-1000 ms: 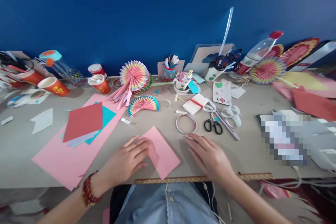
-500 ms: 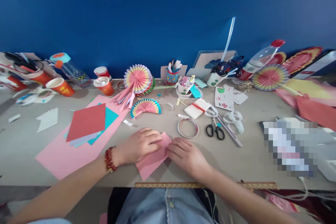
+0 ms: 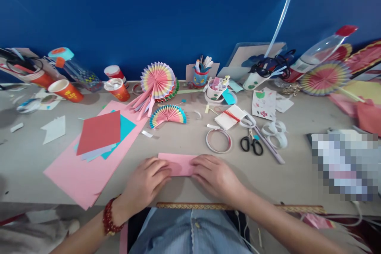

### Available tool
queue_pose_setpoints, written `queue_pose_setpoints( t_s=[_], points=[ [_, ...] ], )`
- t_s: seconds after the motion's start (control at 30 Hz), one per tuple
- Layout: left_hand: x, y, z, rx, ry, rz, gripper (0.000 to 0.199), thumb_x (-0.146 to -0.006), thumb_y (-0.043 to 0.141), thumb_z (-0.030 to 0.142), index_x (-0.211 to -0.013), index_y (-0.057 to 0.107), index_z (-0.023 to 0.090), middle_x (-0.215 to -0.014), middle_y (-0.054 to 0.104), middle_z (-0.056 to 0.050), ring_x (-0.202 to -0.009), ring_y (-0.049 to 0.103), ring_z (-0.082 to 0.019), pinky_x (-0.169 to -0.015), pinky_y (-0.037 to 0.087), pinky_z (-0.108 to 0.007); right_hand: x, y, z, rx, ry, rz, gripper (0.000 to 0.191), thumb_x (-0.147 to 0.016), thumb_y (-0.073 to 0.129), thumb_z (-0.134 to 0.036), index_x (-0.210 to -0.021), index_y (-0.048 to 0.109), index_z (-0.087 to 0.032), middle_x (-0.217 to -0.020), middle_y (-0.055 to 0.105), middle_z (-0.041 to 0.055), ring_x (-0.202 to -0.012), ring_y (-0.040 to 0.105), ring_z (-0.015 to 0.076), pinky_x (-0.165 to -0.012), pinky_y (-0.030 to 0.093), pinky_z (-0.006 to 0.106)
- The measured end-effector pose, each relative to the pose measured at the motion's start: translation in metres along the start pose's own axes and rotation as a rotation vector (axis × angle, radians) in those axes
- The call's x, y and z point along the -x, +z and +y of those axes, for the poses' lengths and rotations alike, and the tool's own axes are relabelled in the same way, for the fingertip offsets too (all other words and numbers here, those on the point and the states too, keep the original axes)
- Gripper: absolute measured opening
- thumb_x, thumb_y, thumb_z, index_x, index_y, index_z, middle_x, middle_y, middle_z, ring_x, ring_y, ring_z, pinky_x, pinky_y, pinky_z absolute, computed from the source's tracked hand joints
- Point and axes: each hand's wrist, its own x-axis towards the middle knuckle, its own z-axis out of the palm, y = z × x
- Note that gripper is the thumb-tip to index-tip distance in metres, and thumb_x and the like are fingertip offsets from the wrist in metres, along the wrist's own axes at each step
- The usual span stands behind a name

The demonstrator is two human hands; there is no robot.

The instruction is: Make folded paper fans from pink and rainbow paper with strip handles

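Observation:
A pink strip of paper (image 3: 181,165) lies level across the table in front of me, looking folded lengthwise. My left hand (image 3: 149,176) grips its left end, fingers curled together over the near corner. At the opposite end, my right hand (image 3: 212,172) holds the paper with fingertips pressed on it; the thumbs are mostly hidden. Beyond the paper is a half-round pleated paper fan (image 3: 168,116) in pink, yellow and blue. A roll of double-sided tape (image 3: 218,150) and black-handled scissors (image 3: 251,145) lie past my right hand.
Left of my hands, red paper (image 3: 99,133) and blue sheets rest on a large pink sheet (image 3: 68,170). Along the blue wall stand orange paper cups (image 3: 67,91), a round pleated fan (image 3: 157,81), a pen holder (image 3: 200,77) and a tilted plastic bottle (image 3: 321,53). A pixelated device lies right.
The pink paper has turned from slanted to level and now shows as a narrower strip. My left hand has moved left and nearer to me, onto its left end. The view has shifted slightly.

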Motion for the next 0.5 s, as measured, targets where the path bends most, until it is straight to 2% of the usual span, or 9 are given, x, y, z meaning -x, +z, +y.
queue_pose_setpoints(
  t_s=[0.13, 0.23, 0.3, 0.37, 0.43, 0.5],
  points=[
    [0.000, 0.004, 0.000, 0.148, -0.194, 0.058, 0.018, -0.102, 0.046, 0.024, -0.098, 0.064, 0.020, -0.102, 0.066, -0.005, -0.097, 0.062, -0.018, -0.087, 0.052, -0.031, -0.007, 0.000, 0.001, -0.096, 0.111, 0.004, 0.017, -0.101, 0.052, -0.025, -0.097, 0.068, -0.019, -0.099, 0.073, 0.0075, -0.093, 0.066, 0.0197, -0.085, 0.053, 0.034],
    [0.003, 0.008, 0.002, 0.093, -0.244, 0.143, 0.013, -0.101, 0.048, 0.022, -0.101, 0.060, 0.019, -0.105, 0.066, -0.007, -0.098, 0.063, -0.020, -0.087, 0.052, -0.033, -0.009, 0.001, -0.002, -0.091, 0.163, 0.002, 0.018, -0.100, 0.052, -0.022, -0.090, 0.067, -0.019, -0.100, 0.070, 0.0078, -0.091, 0.063, 0.0205, -0.083, 0.052, 0.035],
    [0.006, 0.009, 0.009, -0.017, -0.203, 0.222, 0.016, -0.099, 0.049, 0.018, -0.110, 0.061, 0.018, -0.112, 0.066, -0.010, -0.104, 0.062, -0.022, -0.092, 0.051, -0.037, -0.010, 0.003, -0.004, -0.071, 0.168, 0.013, 0.017, -0.099, 0.052, -0.019, -0.088, 0.065, -0.018, -0.100, 0.069, 0.0081, -0.091, 0.061, 0.0212, -0.084, 0.052, 0.037],
    [0.011, 0.011, 0.019, -0.116, -0.094, 0.247, 0.028, -0.097, 0.050, 0.013, -0.123, 0.060, 0.017, -0.121, 0.066, -0.012, -0.112, 0.060, -0.025, -0.100, 0.047, -0.041, -0.011, 0.004, -0.005, -0.063, 0.164, 0.024, 0.016, -0.098, 0.052, -0.016, -0.088, 0.064, -0.018, -0.099, 0.068, 0.0083, -0.091, 0.060, 0.0216, -0.084, 0.052, 0.038],
    [0.015, 0.012, 0.030, -0.160, 0.032, 0.175, 0.038, -0.097, 0.051, 0.017, -0.134, 0.057, 0.016, -0.131, 0.064, -0.012, -0.123, 0.056, -0.026, -0.106, 0.044, -0.040, -0.012, 0.004, -0.006, -0.067, 0.166, 0.031, 0.015, -0.097, 0.052, -0.015, -0.087, 0.063, -0.019, -0.098, 0.067, 0.0082, -0.090, 0.060, 0.0214, -0.084, 0.052, 0.038],
    [0.017, 0.015, 0.038, -0.212, 0.071, 0.057, 0.047, -0.097, 0.052, 0.029, -0.141, 0.052, 0.013, -0.143, 0.057, -0.012, -0.133, 0.049, -0.027, -0.110, 0.041, -0.039, -0.013, 0.004, -0.007, -0.069, 0.176, 0.036, 0.014, -0.095, 0.052, -0.014, -0.086, 0.062, -0.019, -0.098, 0.067, 0.0080, -0.090, 0.060, 0.0211, -0.083, 0.052, 0.037]
  ],
)
